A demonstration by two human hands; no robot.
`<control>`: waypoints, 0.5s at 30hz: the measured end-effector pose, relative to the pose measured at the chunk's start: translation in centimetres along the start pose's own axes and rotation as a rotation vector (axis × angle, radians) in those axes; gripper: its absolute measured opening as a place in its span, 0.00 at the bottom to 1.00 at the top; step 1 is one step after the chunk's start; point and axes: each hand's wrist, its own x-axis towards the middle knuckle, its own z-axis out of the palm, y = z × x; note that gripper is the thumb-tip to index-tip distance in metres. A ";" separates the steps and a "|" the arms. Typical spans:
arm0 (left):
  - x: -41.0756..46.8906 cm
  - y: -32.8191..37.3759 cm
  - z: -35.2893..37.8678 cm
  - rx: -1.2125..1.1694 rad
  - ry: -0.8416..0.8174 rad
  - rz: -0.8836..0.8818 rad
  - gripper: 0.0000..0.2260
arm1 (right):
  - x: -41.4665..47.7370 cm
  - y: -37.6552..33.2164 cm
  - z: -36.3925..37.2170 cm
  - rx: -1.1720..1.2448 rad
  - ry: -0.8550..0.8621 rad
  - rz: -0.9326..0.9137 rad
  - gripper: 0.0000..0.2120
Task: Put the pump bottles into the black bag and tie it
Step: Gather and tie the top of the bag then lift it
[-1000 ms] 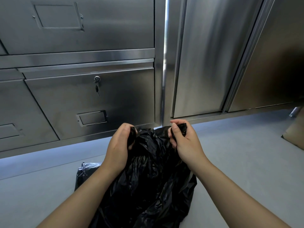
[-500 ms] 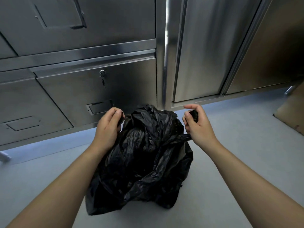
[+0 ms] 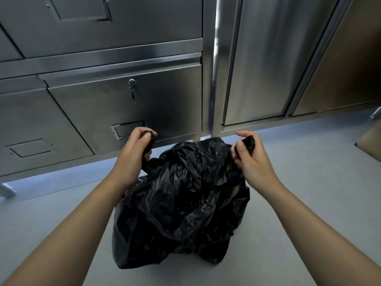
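Observation:
A crumpled black bag [image 3: 181,207] sits bulging on the grey floor in the middle of the head view. My left hand [image 3: 134,155] is shut on the bag's left top corner, pulled out to the left. My right hand [image 3: 251,159] is shut on the right top corner, pulled out to the right. The two corners are held well apart above the bag's body. No pump bottles show; whatever is inside the bag is hidden by the plastic.
Stainless steel cabinets [image 3: 123,100] with drawers and a lock stand just behind the bag. Tall steel doors [image 3: 263,58] rise at the right. A cardboard piece [image 3: 371,141] lies at the right edge on the grey floor [image 3: 309,203].
My hands have drawn apart, from close together over the bag's mouth to spread wide, each pulling a corner outward. The bag now sits lower and more fully in view.

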 end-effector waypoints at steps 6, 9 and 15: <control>0.3 1.5 3.3 -0.017 -0.059 0.107 0.06 | 0.1 -2.2 1.1 0.177 -0.167 0.056 0.06; 0.4 2.1 5.1 -0.089 -0.077 0.167 0.07 | 0.4 -2.4 1.0 0.102 -0.168 0.027 0.02; 0.6 1.1 6.8 -0.086 0.036 0.143 0.06 | 1.1 -1.1 1.2 0.084 -0.139 0.048 0.04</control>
